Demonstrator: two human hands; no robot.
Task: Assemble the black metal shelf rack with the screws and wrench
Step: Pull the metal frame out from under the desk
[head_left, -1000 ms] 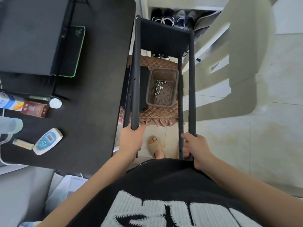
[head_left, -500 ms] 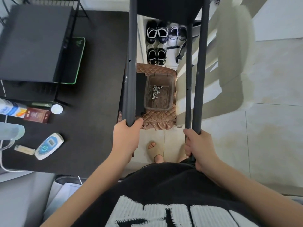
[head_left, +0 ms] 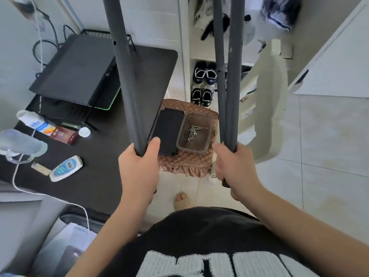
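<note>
The black metal rack's posts rise out of the top of the view. My left hand [head_left: 139, 168] grips the left post [head_left: 123, 76] near its lower end. My right hand [head_left: 233, 166] grips the right post [head_left: 233, 76], with a thinner post [head_left: 220, 76] just left of it. The rack's shelf is out of frame. Below, a clear plastic tray [head_left: 207, 134] holds screws and small wrenches [head_left: 192, 132] on a brown quilted stool cushion [head_left: 185, 160]. A black panel [head_left: 169, 132] lies beside the tray.
A black desk [head_left: 99, 176] on the left carries a monitor stand, boxes, a thermometer and a cable. A cream plastic chair [head_left: 267, 108] stands right of the stool. Shoes [head_left: 203, 84] sit on a white shelf behind. My foot [head_left: 180, 200] is on the tiled floor.
Both hands have lifted the rack higher and tilted it upward; its shelf has left the top of the view. The view has swung up, showing more of the wall and shoe shelf.
</note>
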